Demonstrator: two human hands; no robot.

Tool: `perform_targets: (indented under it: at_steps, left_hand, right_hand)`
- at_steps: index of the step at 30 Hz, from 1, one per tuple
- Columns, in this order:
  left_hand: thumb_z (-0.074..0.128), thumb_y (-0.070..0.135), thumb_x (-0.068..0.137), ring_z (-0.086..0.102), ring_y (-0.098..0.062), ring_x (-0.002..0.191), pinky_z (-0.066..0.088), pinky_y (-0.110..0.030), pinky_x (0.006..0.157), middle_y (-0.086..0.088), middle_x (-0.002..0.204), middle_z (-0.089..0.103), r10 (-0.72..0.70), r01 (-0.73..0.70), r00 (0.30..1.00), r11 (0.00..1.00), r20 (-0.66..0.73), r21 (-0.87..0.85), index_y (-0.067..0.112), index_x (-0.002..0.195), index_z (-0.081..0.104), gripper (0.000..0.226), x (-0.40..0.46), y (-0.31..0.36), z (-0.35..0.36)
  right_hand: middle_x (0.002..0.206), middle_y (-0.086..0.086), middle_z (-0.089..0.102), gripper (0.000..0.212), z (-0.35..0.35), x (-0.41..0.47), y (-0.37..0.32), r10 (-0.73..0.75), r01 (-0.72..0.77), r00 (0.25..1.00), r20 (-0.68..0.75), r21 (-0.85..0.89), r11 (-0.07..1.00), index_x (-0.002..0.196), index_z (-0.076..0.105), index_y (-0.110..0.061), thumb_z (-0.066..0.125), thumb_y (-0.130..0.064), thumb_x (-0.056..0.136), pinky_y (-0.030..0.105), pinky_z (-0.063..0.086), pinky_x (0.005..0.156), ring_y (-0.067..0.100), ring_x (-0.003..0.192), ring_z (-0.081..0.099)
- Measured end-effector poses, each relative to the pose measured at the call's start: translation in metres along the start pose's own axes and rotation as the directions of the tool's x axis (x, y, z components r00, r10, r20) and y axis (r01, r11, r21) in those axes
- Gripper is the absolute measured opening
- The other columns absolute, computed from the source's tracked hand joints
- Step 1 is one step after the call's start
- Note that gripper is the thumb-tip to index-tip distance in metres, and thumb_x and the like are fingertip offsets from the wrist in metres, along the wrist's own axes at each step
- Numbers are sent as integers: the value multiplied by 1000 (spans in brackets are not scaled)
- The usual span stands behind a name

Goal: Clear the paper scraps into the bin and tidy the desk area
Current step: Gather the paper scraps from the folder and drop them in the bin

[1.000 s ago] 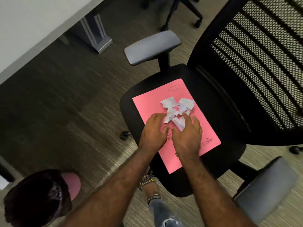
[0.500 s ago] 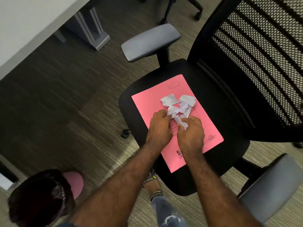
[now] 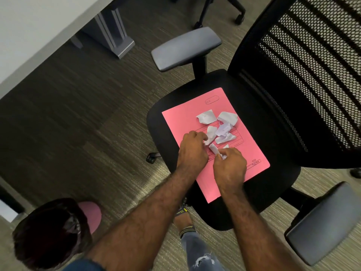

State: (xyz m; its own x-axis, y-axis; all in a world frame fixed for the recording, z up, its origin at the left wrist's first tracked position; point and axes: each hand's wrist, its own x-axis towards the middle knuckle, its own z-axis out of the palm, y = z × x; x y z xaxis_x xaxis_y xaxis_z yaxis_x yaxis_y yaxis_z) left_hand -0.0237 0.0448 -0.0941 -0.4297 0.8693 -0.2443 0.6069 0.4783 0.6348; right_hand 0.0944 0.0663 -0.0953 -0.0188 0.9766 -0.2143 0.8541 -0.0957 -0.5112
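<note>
Several white paper scraps [image 3: 218,128] lie crumpled on a pink folder [image 3: 183,118] that rests on the black seat of an office chair [image 3: 273,173]. My left hand [image 3: 192,149] sits on the folder with its fingertips pinching the near end of one scrap. My right hand [image 3: 229,169] is closed around a small rolled scrap [image 3: 214,150] that sticks out between thumb and fingers. A bin lined with a dark bag [image 3: 50,233] stands on the floor at lower left.
The chair has grey armrests [image 3: 185,47] and a black mesh back [image 3: 312,65]. A white desk [image 3: 29,26] with a grey leg fills the upper left. A pink object [image 3: 91,214] lies by the bin. My sandalled foot [image 3: 183,218] is under the seat's edge.
Both hands have drawn back toward me from the pile. My right hand has closed on a rolled scrap and pulled it clear. The remaining scraps lie more spread out.
</note>
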Motion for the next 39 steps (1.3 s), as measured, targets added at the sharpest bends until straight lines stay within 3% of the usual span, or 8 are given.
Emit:
perform_targets:
  at_steps: [5,8,14,18,26,29,35,39]
  left_hand:
    - [58,19,99,53,-27,115,50,-40,93,-9,124,59,-40,40,998,999,-55,4,10,130,58,32,15,4,3]
    - [57,28,101,53,-25,110,52,-42,94,-9,119,61,-48,51,998,997,-47,60,10,122,65,28,24,5,10]
    - [60,22,99,54,-24,104,55,-40,86,-8,109,63,-39,42,999,995,-36,92,11,109,74,20,26,1,15]
    - [60,22,99,54,-23,104,54,-41,87,-7,107,62,-76,74,995,997,-68,-34,10,102,74,19,14,-10,13]
    - [69,21,93,55,-18,97,45,-29,83,-1,98,61,-150,74,962,947,-229,-313,16,87,69,8,-29,-61,-11]
    - [70,22,91,58,-20,95,46,-31,82,0,94,61,-240,132,928,927,-285,-350,16,83,68,11,-42,-91,-27]
    - [72,23,88,59,-11,81,47,-25,69,8,91,56,-424,225,818,858,-388,-463,20,83,67,7,-92,-157,-58]
    - [73,21,87,64,-19,81,56,-37,73,3,92,61,-547,298,727,796,-416,-526,16,83,69,8,-135,-208,-79]
  right_hand:
    - [98,0,73,13,1,-11,2,-8,8,1000,-8,35,999,104,81,-11,74,-13,93,20,45,68,12,83,62]
    - [98,1,72,15,2,-18,7,-12,12,1000,-6,16,1000,103,82,-12,73,-11,91,23,48,71,12,82,62]
    - [96,-2,71,13,0,-26,18,-25,25,1000,16,-8,1000,101,81,-12,74,-11,91,11,39,66,9,81,60]
    - [97,-2,71,12,3,-31,17,-35,36,999,20,-25,999,101,81,-12,75,-11,90,22,45,74,9,81,59]
    - [102,0,73,12,25,-57,-18,-98,98,994,55,3,995,102,80,-11,74,-18,93,25,49,79,15,90,65]
    - [101,-1,74,12,38,-74,-38,-149,149,986,76,3,989,103,80,-13,76,-18,93,19,45,73,11,87,62]
    - [105,2,75,16,74,-124,-80,-278,279,948,155,13,960,103,80,-13,74,-12,89,24,46,84,21,99,70]
    - [108,3,77,18,108,-168,-103,-361,372,898,251,3,928,105,81,-13,74,-12,89,28,50,89,23,103,72]
